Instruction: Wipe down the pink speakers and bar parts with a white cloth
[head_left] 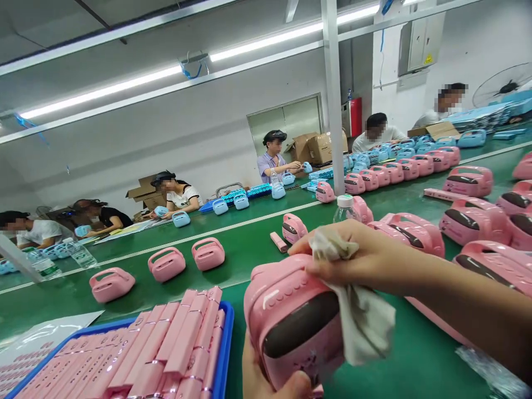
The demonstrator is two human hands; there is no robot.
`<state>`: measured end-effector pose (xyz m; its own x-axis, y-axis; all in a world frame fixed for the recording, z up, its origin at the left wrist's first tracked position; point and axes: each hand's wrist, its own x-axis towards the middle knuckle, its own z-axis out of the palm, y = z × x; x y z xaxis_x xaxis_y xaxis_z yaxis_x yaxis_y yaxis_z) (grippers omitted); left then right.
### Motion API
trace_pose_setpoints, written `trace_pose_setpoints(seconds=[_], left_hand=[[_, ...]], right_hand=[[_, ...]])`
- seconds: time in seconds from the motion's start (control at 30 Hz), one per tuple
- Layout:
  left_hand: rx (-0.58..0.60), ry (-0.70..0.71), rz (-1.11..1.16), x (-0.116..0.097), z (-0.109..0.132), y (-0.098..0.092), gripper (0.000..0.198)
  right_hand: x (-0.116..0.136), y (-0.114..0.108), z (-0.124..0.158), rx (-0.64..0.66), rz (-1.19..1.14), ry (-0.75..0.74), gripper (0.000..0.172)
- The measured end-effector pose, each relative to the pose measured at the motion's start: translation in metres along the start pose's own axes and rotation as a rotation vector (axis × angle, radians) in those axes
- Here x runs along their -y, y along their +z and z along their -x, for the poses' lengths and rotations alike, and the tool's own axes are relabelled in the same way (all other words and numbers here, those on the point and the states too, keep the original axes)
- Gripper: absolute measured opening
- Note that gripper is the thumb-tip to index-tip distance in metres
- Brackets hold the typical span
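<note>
My left hand grips a pink handled device from below, its dark screen facing me. My right hand is closed on a crumpled white cloth and presses it against the top and right side of the device. The cloth hangs down over the device's right edge. Both hands are above the near edge of the green conveyor belt.
A blue tray of several pink flat bars sits at lower left. Pink devices lie along the belt and crowd the right side. A water bottle stands behind my right hand. Several people sit working across the belt with blue devices.
</note>
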<state>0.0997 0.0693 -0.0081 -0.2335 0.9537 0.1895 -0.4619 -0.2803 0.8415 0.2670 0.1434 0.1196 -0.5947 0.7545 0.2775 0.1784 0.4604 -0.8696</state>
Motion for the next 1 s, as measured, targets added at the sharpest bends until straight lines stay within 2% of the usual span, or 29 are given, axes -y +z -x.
trace_pose_setpoints(seconds=[0.1,0.27,0.33,0.4,0.5,0.57,0.67,0.77,0.83,0.9,1.0], left_hand=[[-0.008,-0.012,0.136,0.004,0.004,0.011,0.084],[-0.043,0.003,0.224,0.0,0.002,0.022,0.082],[-0.042,-0.002,0.213,-0.001,-0.001,0.021,0.081],[-0.05,-0.013,0.191,0.001,-0.004,0.018,0.08],[-0.069,-0.012,0.157,0.005,-0.007,0.015,0.081],[-0.061,0.006,0.124,0.006,-0.007,0.014,0.08],[-0.043,-0.016,0.033,0.005,-0.006,0.014,0.073],[-0.04,-0.023,0.003,0.002,-0.005,0.015,0.065],[-0.017,-0.03,0.018,0.002,-0.005,0.015,0.06],[0.012,-0.047,0.043,0.002,-0.006,0.016,0.058],[0.009,-0.024,0.092,0.003,-0.007,0.015,0.066]], right_hand=[[-0.017,-0.011,0.02,-0.074,-0.182,0.146,0.032],[-0.059,-0.029,0.046,-0.203,-0.432,0.342,0.029],[-0.07,-0.031,0.048,-0.294,-0.378,0.356,0.032],[-0.073,-0.03,0.045,-0.429,-0.197,0.309,0.035],[-0.063,-0.019,0.038,-0.586,0.063,0.19,0.04],[-0.054,-0.005,0.037,-0.633,0.165,0.089,0.034],[-0.045,0.022,0.04,-0.638,0.298,-0.116,0.025],[-0.048,0.043,0.046,-0.527,0.331,-0.279,0.041],[-0.051,0.048,0.047,-0.45,0.345,-0.309,0.053],[-0.054,0.047,0.046,-0.43,0.389,-0.287,0.061],[-0.058,0.042,0.041,-0.435,0.447,-0.242,0.054]])
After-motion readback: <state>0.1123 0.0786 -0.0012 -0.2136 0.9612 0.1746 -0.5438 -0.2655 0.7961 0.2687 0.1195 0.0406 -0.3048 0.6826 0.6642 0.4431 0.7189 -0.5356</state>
